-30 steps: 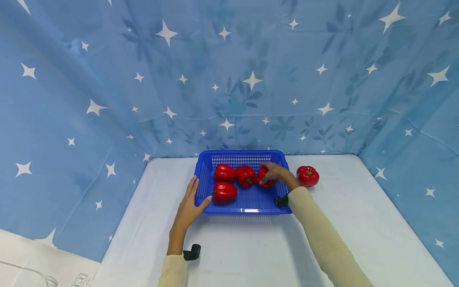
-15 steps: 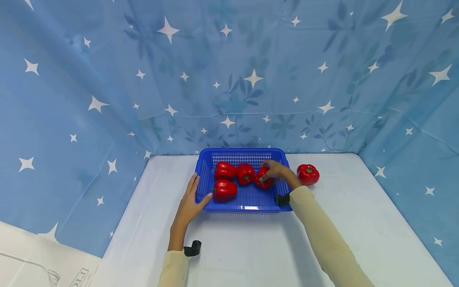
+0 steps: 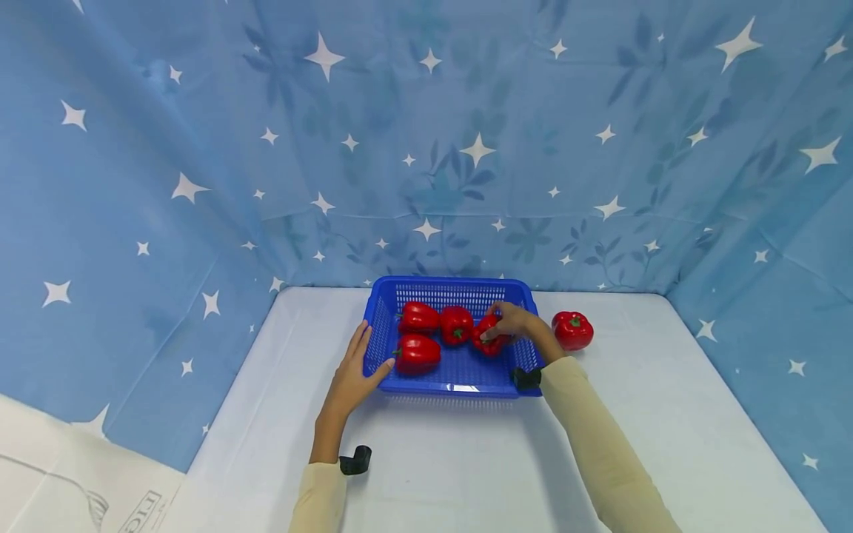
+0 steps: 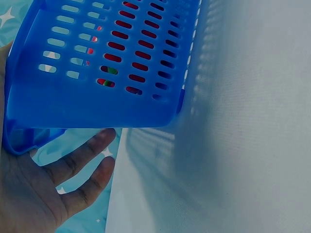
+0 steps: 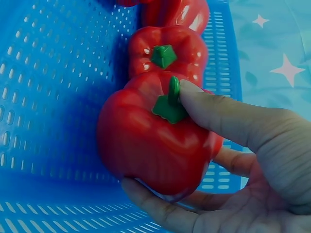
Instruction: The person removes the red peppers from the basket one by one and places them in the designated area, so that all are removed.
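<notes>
A blue plastic basket [image 3: 460, 389] stands at the far side of the white table, with several red bell peppers inside. My right hand [image 3: 516, 323] grips the rightmost bell pepper [image 5: 150, 138]; in the right wrist view the thumb lies by its green stem and the fingers curl under its far side. That pepper leans against another bell pepper [image 3: 456, 326]. Two more lie on the left, a back bell pepper [image 3: 418, 317] and a front bell pepper [image 3: 417, 354]. My left hand [image 3: 351, 379] rests at the basket's front left corner, fingers spread and fairly straight along the rim.
One red bell pepper [image 3: 571, 330] sits on the table right of the basket, close to my right forearm. A blue star-patterned curtain [image 3: 426, 148] hangs behind and on both sides. The white table [image 3: 453, 466] extends in front of the basket.
The bell pepper in my right hand has shifted slightly left, up against its neighbour. My left hand keeps its place at the basket corner. The head view has tilted a little.
</notes>
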Motion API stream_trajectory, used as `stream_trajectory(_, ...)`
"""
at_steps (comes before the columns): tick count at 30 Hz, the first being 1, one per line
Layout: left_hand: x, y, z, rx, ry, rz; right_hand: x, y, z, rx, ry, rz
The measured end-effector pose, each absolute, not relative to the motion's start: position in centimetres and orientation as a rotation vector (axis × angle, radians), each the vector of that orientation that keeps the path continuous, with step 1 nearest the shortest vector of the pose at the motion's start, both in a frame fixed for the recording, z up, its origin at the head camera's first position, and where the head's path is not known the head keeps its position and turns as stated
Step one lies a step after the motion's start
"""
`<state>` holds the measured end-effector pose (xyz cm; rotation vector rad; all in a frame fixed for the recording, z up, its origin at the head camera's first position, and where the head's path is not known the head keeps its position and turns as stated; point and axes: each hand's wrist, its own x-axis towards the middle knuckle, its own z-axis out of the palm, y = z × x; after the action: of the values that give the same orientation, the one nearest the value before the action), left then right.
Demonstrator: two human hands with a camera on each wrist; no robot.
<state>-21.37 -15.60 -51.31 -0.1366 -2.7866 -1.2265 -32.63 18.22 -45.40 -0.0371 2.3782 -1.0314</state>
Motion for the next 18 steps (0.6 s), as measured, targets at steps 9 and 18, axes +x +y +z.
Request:
stream_trajectory(9,-21.3,-15.7,-51.5,-0.144,-2.795,-1.242,-31.5,18.5,-44.5,-0.076,2.367,-1.075)
stream_trajectory(18,-21.4,-15.7,-51.3,-0.141,-2.797,-1.238,-31.3,19.2,-44.6,-0.154,2.327,-1.187)
